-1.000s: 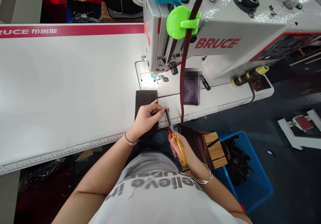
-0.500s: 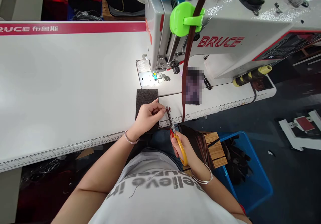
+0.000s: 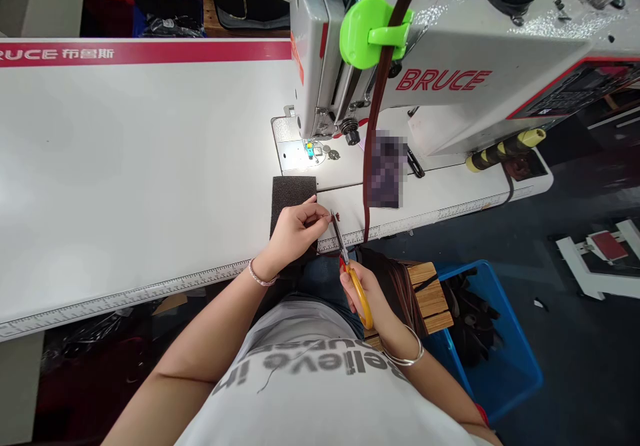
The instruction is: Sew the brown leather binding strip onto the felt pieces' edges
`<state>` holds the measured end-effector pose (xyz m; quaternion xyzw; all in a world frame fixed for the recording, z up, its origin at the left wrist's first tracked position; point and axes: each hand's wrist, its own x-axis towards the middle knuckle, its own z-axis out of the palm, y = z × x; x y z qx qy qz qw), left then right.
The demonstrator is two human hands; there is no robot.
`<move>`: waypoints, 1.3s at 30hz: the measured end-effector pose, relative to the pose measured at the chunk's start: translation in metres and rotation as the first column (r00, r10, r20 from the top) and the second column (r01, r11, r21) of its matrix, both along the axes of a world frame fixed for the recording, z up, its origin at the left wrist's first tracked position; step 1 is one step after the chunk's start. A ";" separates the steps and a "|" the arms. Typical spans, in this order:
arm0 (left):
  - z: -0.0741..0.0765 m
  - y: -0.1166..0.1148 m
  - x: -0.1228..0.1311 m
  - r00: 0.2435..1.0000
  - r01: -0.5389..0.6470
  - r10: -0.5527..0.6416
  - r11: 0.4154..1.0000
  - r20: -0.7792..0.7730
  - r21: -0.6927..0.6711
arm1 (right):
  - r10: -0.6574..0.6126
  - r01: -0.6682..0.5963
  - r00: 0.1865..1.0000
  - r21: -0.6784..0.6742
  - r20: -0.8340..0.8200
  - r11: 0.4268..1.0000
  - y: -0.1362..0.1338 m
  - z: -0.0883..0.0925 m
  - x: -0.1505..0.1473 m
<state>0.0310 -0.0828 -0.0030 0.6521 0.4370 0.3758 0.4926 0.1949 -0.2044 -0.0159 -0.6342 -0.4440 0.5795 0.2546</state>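
Note:
My left hand rests on a dark brown fabric piece at the table's front edge, its fingers pinched on the fabric's right edge. My right hand grips yellow-handled scissors. The blades point up and meet the pinched spot. A tiny dark scrap lies just right of the blade tips. A brown strap hangs from a green clip on the sewing machine and drops past the table edge.
The white table carries a ruler strip along its front edge. A lit needle plate sits behind the fabric. A wooden stool with brown straps and a blue bin of dark pieces stand at my right.
Both hands stay where they were, pinching and holding the scissors at the fabric edge. The view has shifted slightly.

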 end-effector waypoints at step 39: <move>0.000 0.000 -0.001 1.000 0.011 -0.010 0.999 -0.029 0.032 | -0.029 0.030 0.999 -0.003 0.020 1.000 -0.016 -0.020 0.012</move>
